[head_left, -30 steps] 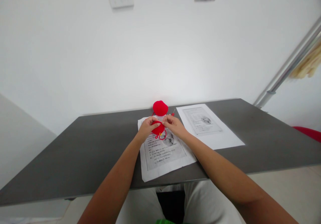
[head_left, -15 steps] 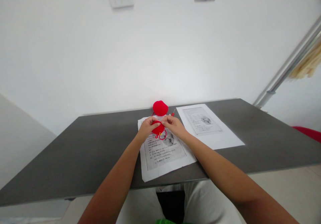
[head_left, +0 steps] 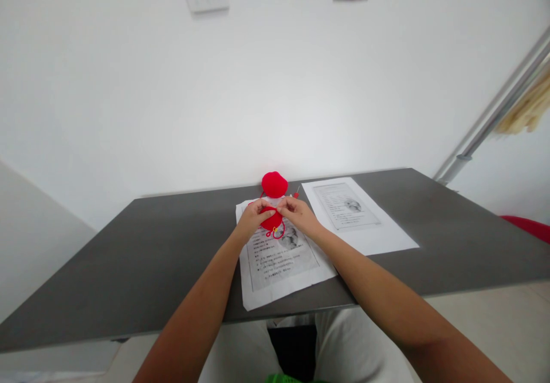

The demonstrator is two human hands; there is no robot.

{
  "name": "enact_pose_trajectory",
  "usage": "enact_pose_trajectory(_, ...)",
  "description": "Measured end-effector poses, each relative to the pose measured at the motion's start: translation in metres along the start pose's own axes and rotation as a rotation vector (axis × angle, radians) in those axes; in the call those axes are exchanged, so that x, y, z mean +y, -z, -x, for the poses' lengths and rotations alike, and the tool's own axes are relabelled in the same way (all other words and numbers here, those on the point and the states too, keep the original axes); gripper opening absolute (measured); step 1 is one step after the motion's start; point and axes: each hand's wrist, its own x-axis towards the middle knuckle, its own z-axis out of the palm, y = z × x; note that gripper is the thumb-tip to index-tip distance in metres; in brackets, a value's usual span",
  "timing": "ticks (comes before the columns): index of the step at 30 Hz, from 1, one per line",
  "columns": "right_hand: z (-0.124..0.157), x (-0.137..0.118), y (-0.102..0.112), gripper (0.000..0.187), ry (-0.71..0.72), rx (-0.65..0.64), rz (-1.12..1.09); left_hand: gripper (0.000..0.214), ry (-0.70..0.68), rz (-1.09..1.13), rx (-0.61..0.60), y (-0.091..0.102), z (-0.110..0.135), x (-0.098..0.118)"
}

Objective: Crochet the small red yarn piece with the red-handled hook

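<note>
Between my two hands is a small red crocheted piece [head_left: 271,220], held just above a printed sheet [head_left: 275,283]. My left hand [head_left: 252,217] pinches its left side, thumb on top. At its upper right edge, the thumb and fingers of my right hand [head_left: 296,211] are closed on it. A red yarn tail loops down from the piece, with a small yellow stitch marker [head_left: 275,229] beside it. Just beyond my hands sits a ball of red yarn [head_left: 274,184]. My fingers cover the piece's upper edge.
A second printed sheet [head_left: 365,222] lies to the right on the dark grey table [head_left: 150,257]. A red-handled tool with a thin metal shaft [head_left: 296,194] rests near the yarn ball. The white wall [head_left: 275,85] rises directly behind the table.
</note>
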Motion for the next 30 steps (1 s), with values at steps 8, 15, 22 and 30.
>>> enact_pose_trajectory(8,-0.0004,-0.0010,0.0000,0.016,-0.005,-0.005,-0.002,0.020,-0.016,-0.029,0.001,0.0008,-0.0010,-0.0009)
enact_pose_trajectory(15,-0.0005,0.0001,0.0000,0.014,-0.007,0.004,0.022,0.019,-0.001,-0.039,-0.008,-0.0001,-0.0003,0.0004)
enact_pose_trajectory(22,-0.0008,0.0001,-0.0001,0.012,-0.008,0.035,0.035,0.022,0.047,0.003,0.000,-0.0022,0.0000,0.0020)
enact_pose_trajectory(30,-0.0026,0.0056,0.0003,0.013,-0.001,0.055,-0.017,0.023,0.070,0.106,0.007,-0.0005,-0.0006,-0.0026)
